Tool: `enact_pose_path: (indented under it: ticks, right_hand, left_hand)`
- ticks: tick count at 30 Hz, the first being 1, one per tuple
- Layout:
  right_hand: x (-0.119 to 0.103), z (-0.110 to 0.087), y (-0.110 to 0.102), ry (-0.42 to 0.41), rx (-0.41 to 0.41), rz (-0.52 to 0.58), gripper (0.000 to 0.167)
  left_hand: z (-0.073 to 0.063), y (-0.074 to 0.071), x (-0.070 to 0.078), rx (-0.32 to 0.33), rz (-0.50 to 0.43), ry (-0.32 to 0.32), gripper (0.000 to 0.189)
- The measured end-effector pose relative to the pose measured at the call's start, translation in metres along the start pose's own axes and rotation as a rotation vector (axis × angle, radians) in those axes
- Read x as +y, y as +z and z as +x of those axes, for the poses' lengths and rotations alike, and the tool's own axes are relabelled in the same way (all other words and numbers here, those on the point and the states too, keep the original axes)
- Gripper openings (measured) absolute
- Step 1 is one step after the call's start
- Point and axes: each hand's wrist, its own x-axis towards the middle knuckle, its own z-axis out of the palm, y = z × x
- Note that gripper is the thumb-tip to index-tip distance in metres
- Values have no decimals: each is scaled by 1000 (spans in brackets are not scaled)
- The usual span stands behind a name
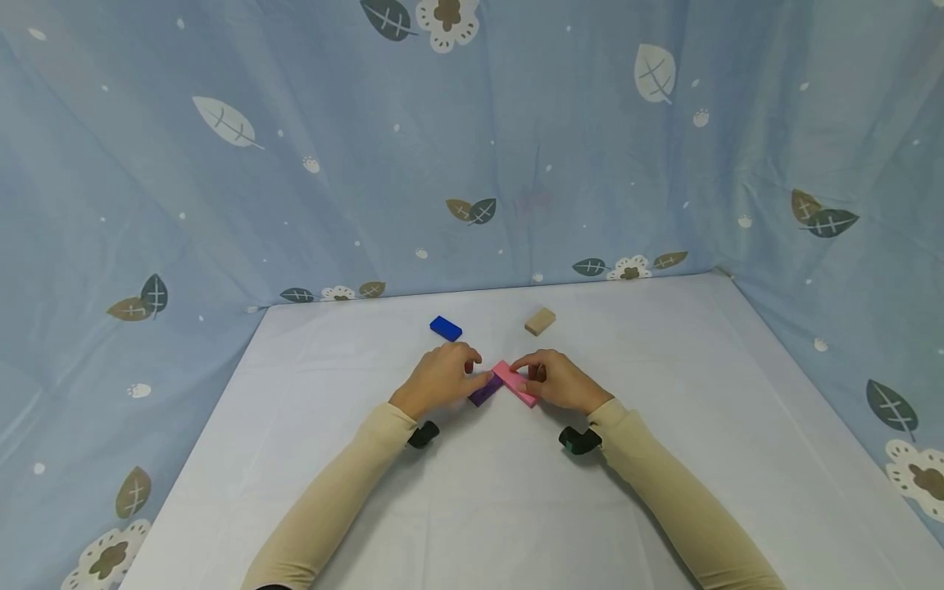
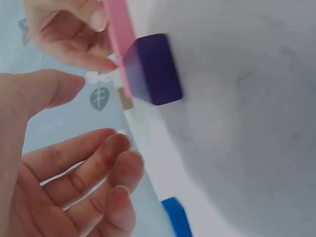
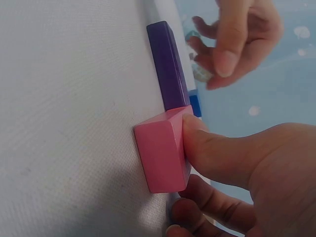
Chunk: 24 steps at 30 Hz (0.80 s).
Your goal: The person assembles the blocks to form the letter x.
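1. The right hand (image 1: pixel 562 382) pinches the pink block (image 1: pixel 510 378), its thumb against one long side and its fingers curled toward the other; how far they wrap round it is partly hidden.
2. The left hand (image 1: pixel 442 378) is released: thumb and fingers are apart and hold nothing, with the thumb just beside the purple block (image 1: pixel 484 391).
3. The pink and purple blocks lie on the worktop (image 1: pixel 479 516) between the hands, their far ends apparently touching and their near ends spread into a V. The pinch along the pink block's sides probably lets it be steadied against the purple one without covering that joint.
4. Beyond the left hand lies the blue block (image 1: pixel 446 329); beyond the right, the wooden block (image 1: pixel 541 321). Both are apart from the joined pair.
5. The left hand sits between its sleeve (image 1: pixel 347 483) and the blue block, so it would likely obstruct a straight pull of that block toward the person.
6. A patterned blue curtain (image 1: pixel 472 147) rises behind the worktop.
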Motion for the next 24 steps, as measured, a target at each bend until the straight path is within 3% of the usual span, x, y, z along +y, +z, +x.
enact_pose_path:
  ticks: [4, 12, 24]
  right_hand:
    - [0, 0, -1, 2, -1, -1, 31]
    - [0, 0, -1, 13, -6, -3, 31]
    - [2, 1, 0, 7, -7, 1, 31]
  left_hand:
    - [3, -5, -1, 39, -18, -1, 37]
    - [7, -14, 4, 134, -45, 64, 34]
    - [5, -20, 5, 211, -142, 104, 33]
